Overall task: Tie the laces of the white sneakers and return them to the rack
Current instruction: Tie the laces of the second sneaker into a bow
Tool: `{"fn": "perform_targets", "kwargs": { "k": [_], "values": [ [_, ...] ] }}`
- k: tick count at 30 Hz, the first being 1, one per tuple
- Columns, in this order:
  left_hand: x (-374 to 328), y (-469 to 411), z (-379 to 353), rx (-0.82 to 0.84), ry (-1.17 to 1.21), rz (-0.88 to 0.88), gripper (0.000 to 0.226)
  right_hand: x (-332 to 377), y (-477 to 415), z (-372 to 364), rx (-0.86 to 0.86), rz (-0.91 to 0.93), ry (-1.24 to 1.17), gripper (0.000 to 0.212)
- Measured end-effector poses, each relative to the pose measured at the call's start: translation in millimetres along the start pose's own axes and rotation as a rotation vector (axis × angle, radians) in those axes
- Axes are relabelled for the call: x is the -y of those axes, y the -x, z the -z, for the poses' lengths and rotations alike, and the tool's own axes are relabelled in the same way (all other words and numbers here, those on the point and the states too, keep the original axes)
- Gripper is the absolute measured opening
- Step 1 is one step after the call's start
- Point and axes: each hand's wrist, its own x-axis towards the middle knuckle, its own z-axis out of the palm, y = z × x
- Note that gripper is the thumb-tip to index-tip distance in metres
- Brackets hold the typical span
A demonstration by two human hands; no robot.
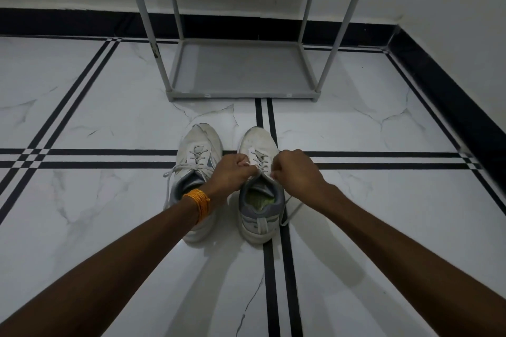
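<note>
A white marble-patterned tile floor (109, 107) crossed by paired black stripes runs back to a black skirting band along white walls, which meet in a corner at the right. Against the back wall stands a grey shoe rack (241, 71), its lowest shelf bare and a second shelf cut off by the top edge of the view. In front of the rack, apart from it, two white sneakers sit side by side on the floor with toes pointing toward the rack. The left sneaker (195, 156) has its laces (175, 172) loose, one loop trailing off its outer side. The right sneaker (260, 200) shows a grey collar and a greenish insole, and one lace end (291, 212) hangs down its right side onto the floor. Both hands are at this shoe's tongue: the left hand (232, 172), with orange thread wound round its wrist (198, 204), has its grip pinched closed on a lace just above the eyelets, and the right hand (294, 172) is likewise closed in a pinch on the lace beside it.
</note>
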Motion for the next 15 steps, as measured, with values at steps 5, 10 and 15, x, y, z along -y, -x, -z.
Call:
{"fn": "perform_targets", "kwargs": {
  "k": [5,10,15],
  "values": [
    [1.1,2.0,0.7,0.003,0.058,0.033,0.049,3.6,-0.1,-9.0,0.052,-0.166,-0.332,0.011],
    [0.7,5.1,-0.4,0.035,0.083,0.070,0.047,-8.0,2.5,-9.9,-0.040,-0.374,-0.782,0.036],
    [2.1,4.0,-4.2,0.006,0.038,0.064,0.049,-9.9,3.1,-9.7,-0.119,-0.332,-0.706,0.042]
  ]
}}
